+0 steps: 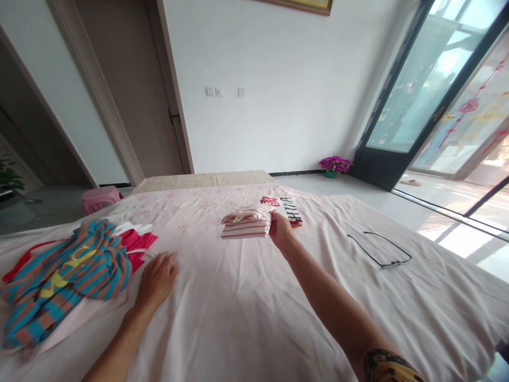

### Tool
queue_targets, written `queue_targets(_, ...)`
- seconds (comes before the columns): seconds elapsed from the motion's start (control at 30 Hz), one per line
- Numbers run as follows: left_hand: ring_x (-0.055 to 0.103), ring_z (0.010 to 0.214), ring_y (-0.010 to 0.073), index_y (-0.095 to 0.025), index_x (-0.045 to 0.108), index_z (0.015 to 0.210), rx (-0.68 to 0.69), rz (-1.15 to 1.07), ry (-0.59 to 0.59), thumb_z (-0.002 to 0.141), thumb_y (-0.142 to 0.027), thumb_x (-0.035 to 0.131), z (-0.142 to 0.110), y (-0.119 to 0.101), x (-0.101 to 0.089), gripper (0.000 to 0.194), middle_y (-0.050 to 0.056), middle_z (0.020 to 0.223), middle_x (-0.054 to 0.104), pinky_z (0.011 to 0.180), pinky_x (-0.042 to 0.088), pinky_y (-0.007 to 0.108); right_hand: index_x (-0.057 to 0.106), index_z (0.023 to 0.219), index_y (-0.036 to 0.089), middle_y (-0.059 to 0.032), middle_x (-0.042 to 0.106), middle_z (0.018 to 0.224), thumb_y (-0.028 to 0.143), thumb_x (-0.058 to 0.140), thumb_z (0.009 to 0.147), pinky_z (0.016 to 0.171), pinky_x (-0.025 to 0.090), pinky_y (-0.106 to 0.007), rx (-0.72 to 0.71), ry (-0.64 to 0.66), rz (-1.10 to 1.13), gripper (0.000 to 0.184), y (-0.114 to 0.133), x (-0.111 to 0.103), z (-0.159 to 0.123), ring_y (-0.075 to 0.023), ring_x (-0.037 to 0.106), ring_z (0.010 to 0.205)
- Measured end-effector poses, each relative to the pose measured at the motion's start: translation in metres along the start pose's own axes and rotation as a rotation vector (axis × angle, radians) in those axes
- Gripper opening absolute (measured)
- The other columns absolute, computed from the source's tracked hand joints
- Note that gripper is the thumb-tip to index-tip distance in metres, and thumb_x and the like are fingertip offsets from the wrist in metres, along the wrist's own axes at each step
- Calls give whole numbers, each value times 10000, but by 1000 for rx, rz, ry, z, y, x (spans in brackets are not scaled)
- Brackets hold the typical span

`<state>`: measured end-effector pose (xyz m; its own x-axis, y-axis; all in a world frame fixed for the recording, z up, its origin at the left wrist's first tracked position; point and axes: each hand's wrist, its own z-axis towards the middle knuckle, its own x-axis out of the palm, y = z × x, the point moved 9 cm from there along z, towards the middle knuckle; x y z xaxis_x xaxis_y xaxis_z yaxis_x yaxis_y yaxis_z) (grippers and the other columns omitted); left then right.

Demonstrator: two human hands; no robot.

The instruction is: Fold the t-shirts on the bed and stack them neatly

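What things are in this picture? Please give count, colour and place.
sheet: one, pale pink, foreground
striped cloth: one, white-red, centre
printed cloth: at least one, mostly white, right of striped cloth
clothes pile: one, multicoloured, sheet's left
eyeglasses: one pair, dark, sheet's right
far cloth: one, beige, beyond sheet
stool: one, pink, left floor
glass door: one, dark-framed, right
potted flowers: one pot, purple, left of glass door
wall plates: three, white, back wall
picture frame: one, brown, top edge
handled door: one, brown, left
hanging ornament: at least one, red, right edge
leafy plant: one, green, left edge
left hand: one, bare, on sheet
right hand: one, bare, gripping striped cloth
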<state>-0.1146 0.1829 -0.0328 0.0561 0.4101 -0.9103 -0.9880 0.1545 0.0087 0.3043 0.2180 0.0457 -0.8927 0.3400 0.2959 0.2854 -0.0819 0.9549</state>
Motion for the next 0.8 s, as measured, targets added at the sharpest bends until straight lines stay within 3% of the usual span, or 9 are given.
queue_targets(0.1, 545, 1248, 258, -163, 627, 1262, 25, -17, -28, 955, -337, 386, 0, -2, -5, 428, 139, 1306, 623, 1064, 408, 395, 559, 835, 208, -7, 626, 759, 228, 546, 696, 642, 495, -296, 36, -56, -270, 141, -24, -32, -15, -179, 593, 702)
queue_targets(0.2, 575, 1201, 257, -158, 637, 1238, 45, -23, -56, 948, -334, 394, 1, -5, -9, 417, 139, 1260, 643, 1035, 429, 382, 638, 948, 230, -24, 682, 1024, 155, 554, 674, 804, 481, -313, -174, -9, -728, 296, -14, -44, -27, -211, 603, 972)
queue_targets(0.27, 582, 1188, 261, -154, 637, 1237, 47, -20, -69, 948, -331, 392, 1, -6, -10, 418, 141, 1250, 646, 1023, 437, 383, 674, 1010, 256, -21, 676, 1121, 166, 582, 708, 882, 458, -317, -340, 209, -1029, 329, -8, -22, -39, -222, 571, 1087)
queue_targets(0.37, 583, 1189, 263, -141, 635, 1239, 48, -27, -82, 954, -332, 383, 0, -7, -12, 425, 148, 1251, 644, 1027, 437, 386, 692, 1088, 291, -23, 669, 1156, 244, 697, 717, 936, 425, -320, -481, 593, -1261, 373, -17, 19, -65, -235, 549, 1130)
queue_targets(0.43, 582, 1196, 258, -149, 638, 1233, 47, -38, -85, 954, -333, 388, -1, -7, -14, 417, 144, 1255, 645, 1035, 434, 384, 702, 1058, 288, -30, 672, 1152, 275, 715, 739, 932, 408, -319, -529, 664, -1388, 319, -22, 35, -75, -234, 561, 1102)
queue_targets(0.5, 581, 1203, 256, -153, 640, 1230, 46, -54, -83, 952, -334, 396, -1, -8, -15, 413, 143, 1257, 647, 1040, 433, 383, 707, 954, 252, -46, 689, 1088, 239, 644, 806, 883, 402, -303, -537, 608, -1470, 161, -25, 40, -75, -217, 589, 1029)
queue_targets(0.63, 583, 1205, 269, -133, 643, 1231, 23, -110, -67, 941, -331, 396, 0, -5, -15, 430, 157, 1258, 646, 1042, 439, 405, 652, 839, 211, -42, 685, 854, 213, 559, 847, 725, 398, -274, -423, 382, -1333, 94, -21, 32, -59, -181, 601, 806)
queue_targets(0.7, 586, 1201, 276, -136, 652, 1217, -3, -153, -59, 929, -331, 399, 1, -1, -14, 430, 160, 1258, 649, 1048, 437, 423, 607, 806, 207, -5, 630, 709, 277, 554, 853, 629, 390, -256, -279, 284, -1001, 99, -15, 22, -50, -152, 556, 654)
queue_targets(0.8, 599, 1188, 270, -155, 687, 1138, -44, -328, -40, 890, -328, 428, 2, 0, -16, 398, 141, 1227, 675, 1067, 430, 427, 563, 777, 205, 40, 547, 595, 359, 604, 824, 535, 382, -237, -53, 253, -322, 166, -3, 21, -47, -119, 478, 523)
